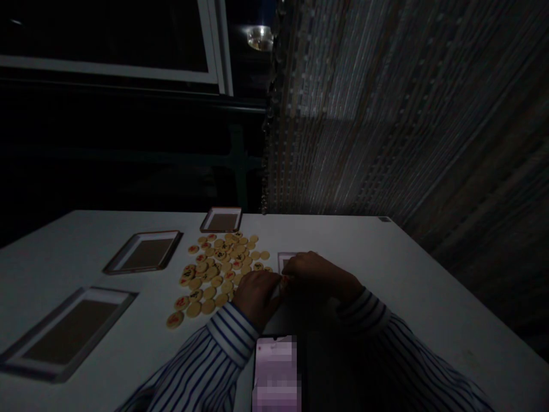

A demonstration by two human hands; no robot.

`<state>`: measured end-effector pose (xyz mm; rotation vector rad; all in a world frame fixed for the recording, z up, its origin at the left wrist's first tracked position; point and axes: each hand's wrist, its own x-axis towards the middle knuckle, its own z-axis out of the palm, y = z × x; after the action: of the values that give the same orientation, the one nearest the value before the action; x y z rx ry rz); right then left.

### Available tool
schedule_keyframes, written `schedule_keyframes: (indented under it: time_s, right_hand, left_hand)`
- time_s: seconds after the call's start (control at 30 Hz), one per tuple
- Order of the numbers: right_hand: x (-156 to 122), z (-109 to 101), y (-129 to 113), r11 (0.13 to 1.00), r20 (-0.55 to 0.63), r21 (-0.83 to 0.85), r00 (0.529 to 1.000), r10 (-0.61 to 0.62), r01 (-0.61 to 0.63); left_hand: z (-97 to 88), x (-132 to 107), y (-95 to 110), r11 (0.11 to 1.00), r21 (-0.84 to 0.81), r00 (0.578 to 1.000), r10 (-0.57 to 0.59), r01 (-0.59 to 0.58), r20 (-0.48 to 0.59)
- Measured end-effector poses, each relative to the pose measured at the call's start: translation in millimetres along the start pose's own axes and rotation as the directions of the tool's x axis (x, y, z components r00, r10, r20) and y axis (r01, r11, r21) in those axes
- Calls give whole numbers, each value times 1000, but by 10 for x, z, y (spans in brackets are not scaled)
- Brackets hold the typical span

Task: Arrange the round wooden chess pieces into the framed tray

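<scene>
My left hand (257,294) reaches in over the right edge of a loose pile of round wooden xiangqi pieces (227,277), its fingers bent and closed. Right beside it, my right hand (315,273) is curled, fingers pointing down and left. Where the fingertips of both hands meet, a xiangqi piece (284,280) with a red mark shows; darkness hides how each finger holds it. Behind my right hand, a small pale-rimmed tray (281,257) is mostly covered. Several pieces carry red or black characters, while others show plain faces.
Three shallow rectangular trays stand left of and behind the pile: a near tray (55,375), a middle tray (150,269) and a far tray (223,230). A lit phone (274,372) lies in front of me. A bead curtain (343,143) hangs beyond the white table (386,257).
</scene>
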<state>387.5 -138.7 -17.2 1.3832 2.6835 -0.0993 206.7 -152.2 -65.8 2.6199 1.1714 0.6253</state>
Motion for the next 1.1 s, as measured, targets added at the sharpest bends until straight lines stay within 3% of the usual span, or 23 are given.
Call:
schedule_keyframes:
  time_s: [0.77,1.1]
  right_hand:
    - [-5,3,-47,999,-35,2,999,-36,37]
    - [-136,-112,74,999,-5,54,1000,1,-1]
  left_hand:
    - [26,-4,-32,1000,0,1000,9,-9,-4]
    - [37,-12,-33,1000,0,1000,3,-3,-17]
